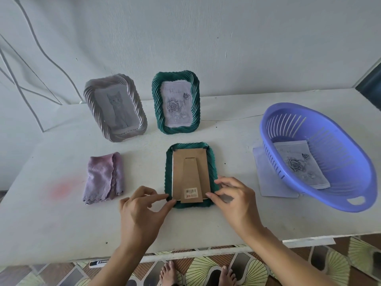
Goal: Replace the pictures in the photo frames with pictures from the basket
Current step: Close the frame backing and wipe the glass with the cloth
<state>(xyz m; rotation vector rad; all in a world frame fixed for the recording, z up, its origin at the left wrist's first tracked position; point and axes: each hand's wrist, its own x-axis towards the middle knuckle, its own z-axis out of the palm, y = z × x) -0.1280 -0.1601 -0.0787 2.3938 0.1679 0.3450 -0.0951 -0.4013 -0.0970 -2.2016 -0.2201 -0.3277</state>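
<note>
Face-down frame (212,162) lies flat on the table (226,131), cardboard backing (179,172) uppermost, which gives access to its picture slot. Left hand (142,211) pinches the near left corner. Right hand (237,201) grips the near right corner, thumb on the backing, probably to work it loose or seat it; I cannot tell which. Basket (350,162) sits well to the right, tilted, with one rose picture (301,164) inside and a sheet (268,178) partly under it. Cat frame (140,112) and rose frame (157,104) stand upright behind. A folded cloth (103,178) lies left, unused.
</note>
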